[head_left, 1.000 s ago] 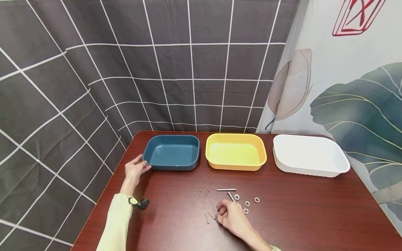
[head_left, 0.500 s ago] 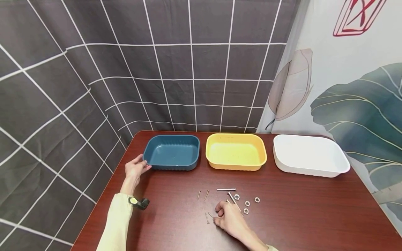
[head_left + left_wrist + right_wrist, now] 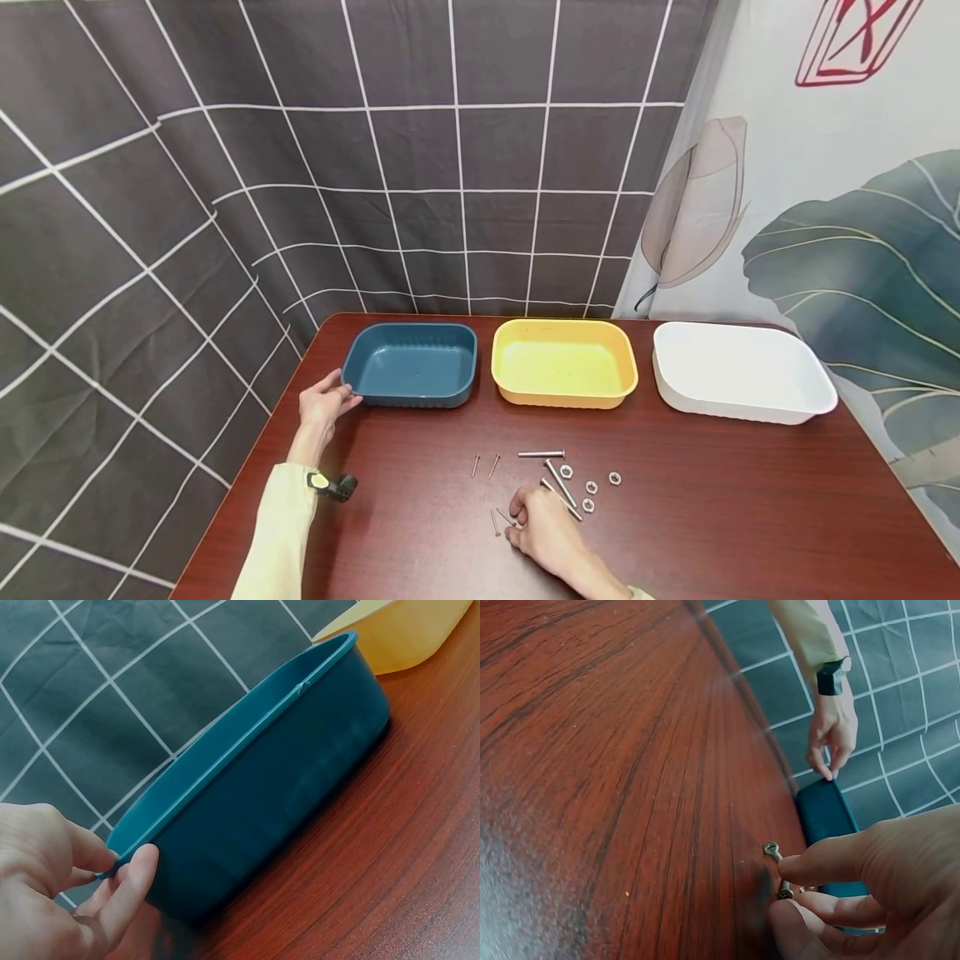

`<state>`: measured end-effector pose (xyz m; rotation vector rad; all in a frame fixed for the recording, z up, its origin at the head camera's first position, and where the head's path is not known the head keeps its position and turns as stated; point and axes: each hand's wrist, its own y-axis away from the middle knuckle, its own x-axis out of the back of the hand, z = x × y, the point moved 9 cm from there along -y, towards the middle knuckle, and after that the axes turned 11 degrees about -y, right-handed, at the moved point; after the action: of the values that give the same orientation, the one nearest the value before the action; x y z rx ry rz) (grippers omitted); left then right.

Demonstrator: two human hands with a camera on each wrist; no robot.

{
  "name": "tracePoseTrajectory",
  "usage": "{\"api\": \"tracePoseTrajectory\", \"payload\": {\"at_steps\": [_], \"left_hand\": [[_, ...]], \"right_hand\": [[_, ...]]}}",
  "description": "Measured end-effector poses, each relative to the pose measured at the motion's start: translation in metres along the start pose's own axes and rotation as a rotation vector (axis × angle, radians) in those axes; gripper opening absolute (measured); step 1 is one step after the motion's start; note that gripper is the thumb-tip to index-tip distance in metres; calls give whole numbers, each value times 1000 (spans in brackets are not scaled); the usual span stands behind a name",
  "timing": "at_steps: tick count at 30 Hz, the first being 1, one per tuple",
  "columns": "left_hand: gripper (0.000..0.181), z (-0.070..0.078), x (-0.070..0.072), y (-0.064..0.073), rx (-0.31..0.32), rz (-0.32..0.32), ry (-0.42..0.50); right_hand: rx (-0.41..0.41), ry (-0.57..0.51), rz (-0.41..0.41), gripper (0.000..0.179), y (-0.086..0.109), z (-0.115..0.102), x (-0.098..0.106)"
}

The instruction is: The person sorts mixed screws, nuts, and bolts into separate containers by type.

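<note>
My left hand (image 3: pixel 321 408) pinches the near left corner of the blue tray (image 3: pixel 262 780) between thumb and fingers, and the tray stands on the table. Low over the table, my right hand (image 3: pixel 551 533) has its thumb and index finger apart around a small screw (image 3: pixel 506 517); the thumb tip is right at its head. A second small screw (image 3: pixel 771 848) lies beside the index fingertip. Two more small screws (image 3: pixel 493 467) lie farther back. Beyond the right hand are three long bolts, one bolt (image 3: pixel 561 500) partly overlapped by the hand.
Several hex nuts (image 3: pixel 588 506) lie right of the bolts. A yellow tray (image 3: pixel 562 398) and a white tray (image 3: pixel 742 408) stand in line with the blue one at the table's back edge. A dark checked curtain (image 3: pixel 495 150) hangs behind.
My right hand has shifted slightly left and toward me, uncovering more of the long bolts, while its fingertips stay by the small screws. The left hand keeps its hold on the blue tray.
</note>
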<state>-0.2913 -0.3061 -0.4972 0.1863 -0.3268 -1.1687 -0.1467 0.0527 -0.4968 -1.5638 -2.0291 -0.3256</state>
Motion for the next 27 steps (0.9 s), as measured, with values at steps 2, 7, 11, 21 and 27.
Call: {"api": "tracePoseTrajectory", "payload": {"at_steps": [2,7,11,21,27], "left_hand": [[57,0,0,0,0,0,2],[57,0,-1,1,-5,-5,9],[57,0,-1,0,-11,-6,18],[57,-3,0,-1,7,9,12],[57,-3,-1,-2,4,6,11]], "right_hand": [[9,21,5,27,0,-2,0],[20,72,16,27,1,-3,0],[40,119,25,26,2,-3,-1],[89,128,65,25,0,-5,-1],[28,-69,43,23,-2,7,4]]}}
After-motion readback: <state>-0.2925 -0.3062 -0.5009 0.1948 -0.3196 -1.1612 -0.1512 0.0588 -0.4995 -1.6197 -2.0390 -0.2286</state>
